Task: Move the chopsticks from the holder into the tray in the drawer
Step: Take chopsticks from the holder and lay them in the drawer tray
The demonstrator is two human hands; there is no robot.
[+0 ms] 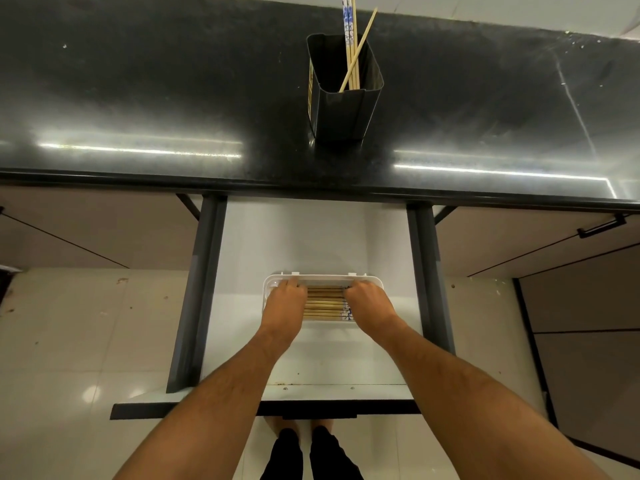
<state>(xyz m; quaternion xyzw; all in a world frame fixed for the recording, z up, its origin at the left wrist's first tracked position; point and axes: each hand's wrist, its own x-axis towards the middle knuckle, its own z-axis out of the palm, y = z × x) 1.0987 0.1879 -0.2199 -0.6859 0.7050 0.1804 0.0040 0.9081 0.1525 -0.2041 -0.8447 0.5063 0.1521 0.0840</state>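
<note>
Head view: both hands are down in the open white drawer (294,237), left hand (285,299) and right hand (369,301), fingers curled onto the ends of the pale wooden chopsticks (323,303) lying side by side in the white plastic tray (322,278). A few more chopsticks (353,46) stand in the dark square metal holder (346,109) near the black counter's (138,98) front edge. They look light, stiff and smooth, best pinched near the upper ends. The holder's yellow label is unreadable.

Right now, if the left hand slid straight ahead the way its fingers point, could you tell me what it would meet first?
Probably the far rim of the white tray: the left hand rests over the chopsticks, its fingers pointing away and already at that rim. Beyond lies bare drawer floor.
</note>
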